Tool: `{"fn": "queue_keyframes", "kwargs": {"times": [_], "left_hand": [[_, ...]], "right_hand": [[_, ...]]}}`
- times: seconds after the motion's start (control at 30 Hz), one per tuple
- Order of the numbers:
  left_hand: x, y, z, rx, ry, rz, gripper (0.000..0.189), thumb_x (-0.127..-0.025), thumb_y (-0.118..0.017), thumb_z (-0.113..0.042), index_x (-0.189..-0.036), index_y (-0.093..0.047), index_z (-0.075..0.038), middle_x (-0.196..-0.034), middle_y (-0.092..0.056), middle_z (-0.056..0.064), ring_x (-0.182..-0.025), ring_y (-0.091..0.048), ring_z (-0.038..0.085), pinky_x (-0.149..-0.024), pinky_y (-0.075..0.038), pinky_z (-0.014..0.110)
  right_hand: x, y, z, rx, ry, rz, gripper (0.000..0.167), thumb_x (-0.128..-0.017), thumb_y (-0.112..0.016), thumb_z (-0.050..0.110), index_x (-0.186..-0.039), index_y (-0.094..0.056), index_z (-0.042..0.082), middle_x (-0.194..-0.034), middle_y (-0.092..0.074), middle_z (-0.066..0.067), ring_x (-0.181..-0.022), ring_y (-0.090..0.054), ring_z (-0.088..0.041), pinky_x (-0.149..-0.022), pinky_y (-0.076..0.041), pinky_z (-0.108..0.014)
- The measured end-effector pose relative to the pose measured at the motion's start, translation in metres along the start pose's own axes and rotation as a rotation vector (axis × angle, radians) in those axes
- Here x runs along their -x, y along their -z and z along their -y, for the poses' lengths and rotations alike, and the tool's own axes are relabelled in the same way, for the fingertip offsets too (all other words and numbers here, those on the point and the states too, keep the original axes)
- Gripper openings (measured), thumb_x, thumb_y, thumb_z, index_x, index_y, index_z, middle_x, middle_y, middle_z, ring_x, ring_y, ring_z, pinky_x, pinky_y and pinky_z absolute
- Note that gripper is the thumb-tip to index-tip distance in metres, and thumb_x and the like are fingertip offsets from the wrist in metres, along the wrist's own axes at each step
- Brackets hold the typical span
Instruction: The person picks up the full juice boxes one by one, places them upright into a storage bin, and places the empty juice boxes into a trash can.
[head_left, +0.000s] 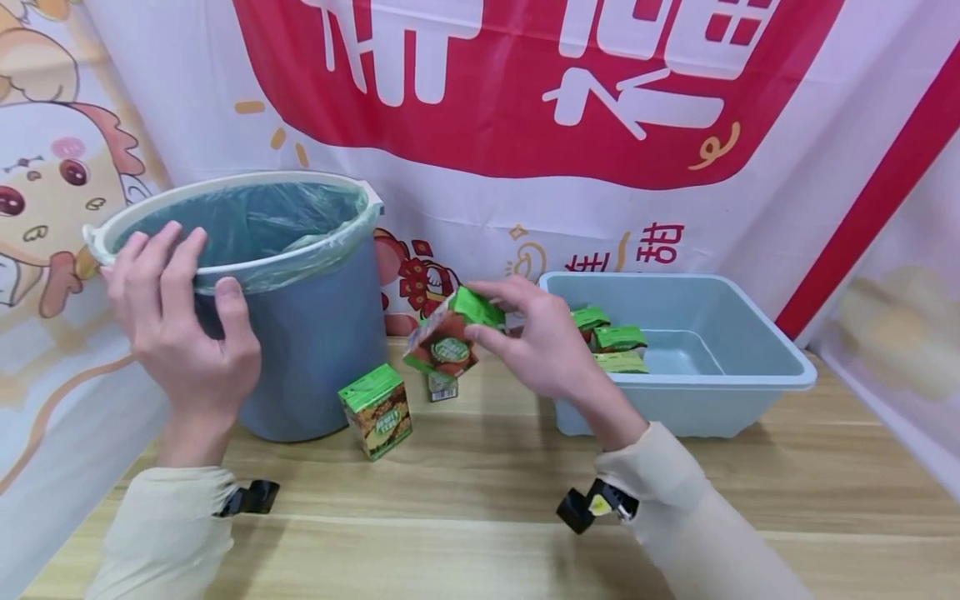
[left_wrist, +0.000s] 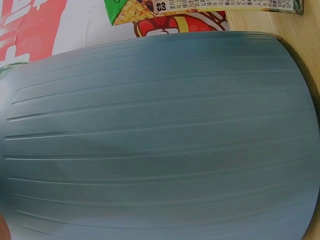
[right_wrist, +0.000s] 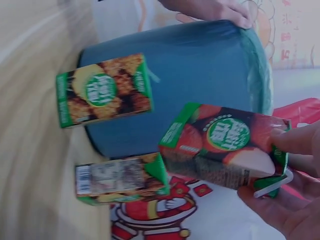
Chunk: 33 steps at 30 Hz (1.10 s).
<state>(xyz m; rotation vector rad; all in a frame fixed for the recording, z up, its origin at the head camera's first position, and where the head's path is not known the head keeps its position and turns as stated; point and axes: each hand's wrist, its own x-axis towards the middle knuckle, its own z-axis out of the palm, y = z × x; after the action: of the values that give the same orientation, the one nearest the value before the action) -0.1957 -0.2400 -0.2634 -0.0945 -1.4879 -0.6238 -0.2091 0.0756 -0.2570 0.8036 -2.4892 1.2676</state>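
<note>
Cream sleeves [head_left: 161, 533] come nearest to me, reaching over the wood-grained table [head_left: 420, 525]. Just past them a green-topped carton [head_left: 375, 412] stands upright near the bin's foot. Its neighbours are the person's two hands: the left hand [head_left: 183, 333] rests at the bin's rim, fingers loosely spread, the thumb apart from them; the right hand [head_left: 536, 333] pinches a reddish carton [head_left: 452, 337] by its top end, thumb against fingers.

That held carton hangs above the table, between bin and tub, and close over a smaller-looking far carton [head_left: 442, 386]. If it dipped, I'd expect it to knock that one over; with only one end pinched, it might also swing or slip, and a squeeze there could press the bent white straw [right_wrist: 274, 185]. Its long axis slants, green top up toward the right hand, base down toward the bin, labelled front facing the person.

Beyond is the blue-grey bin [head_left: 315, 350] with its clear liner [head_left: 326, 212], then, to the right, the pale blue tub [head_left: 682, 408] with more packs [head_left: 619, 338] at its left end. Behind everything hangs a red-and-white printed cloth [head_left: 480, 133].
</note>
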Motion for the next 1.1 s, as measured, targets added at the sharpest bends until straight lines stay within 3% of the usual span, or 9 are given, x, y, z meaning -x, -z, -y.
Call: {"fn": "queue_keyframes", "kwargs": {"times": [0.7,0.9,1.1], "left_hand": [[0.002,0.002,0.005,-0.015,0.01,0.023,0.052,-0.095,-0.053,-0.037,-0.136,-0.07,-0.011,-0.153,-0.062,0.012,-0.153,-0.044,0.029,-0.135,-0.015,0.05],[0.001,0.004,0.006,-0.026,0.013,0.03,0.052,-0.094,-0.053,-0.037,-0.137,-0.069,-0.012,-0.153,-0.061,0.011,-0.153,-0.044,0.03,-0.135,-0.015,0.05],[0.002,0.003,0.004,-0.01,0.012,0.021,0.052,-0.094,-0.054,-0.037,-0.136,-0.07,-0.011,-0.152,-0.063,0.011,-0.152,-0.045,0.029,-0.135,-0.016,0.05]], "right_hand": [[-0.051,0.024,0.051,-0.392,0.16,-0.32,0.044,-0.1,-0.073,0.022,-0.142,-0.066,0.012,-0.124,-0.073,-0.008,-0.103,-0.073,-0.018,-0.087,-0.064,-0.033],[-0.066,0.016,0.063,-0.493,0.168,-0.338,0.043,-0.1,-0.072,0.019,-0.141,-0.066,0.01,-0.122,-0.073,-0.012,-0.102,-0.074,-0.021,-0.087,-0.065,-0.034],[-0.076,0.001,0.074,-0.5,0.144,-0.345,0.044,-0.1,-0.072,0.022,-0.142,-0.064,0.013,-0.126,-0.073,-0.008,-0.107,-0.073,-0.017,-0.089,-0.064,-0.032]]}}
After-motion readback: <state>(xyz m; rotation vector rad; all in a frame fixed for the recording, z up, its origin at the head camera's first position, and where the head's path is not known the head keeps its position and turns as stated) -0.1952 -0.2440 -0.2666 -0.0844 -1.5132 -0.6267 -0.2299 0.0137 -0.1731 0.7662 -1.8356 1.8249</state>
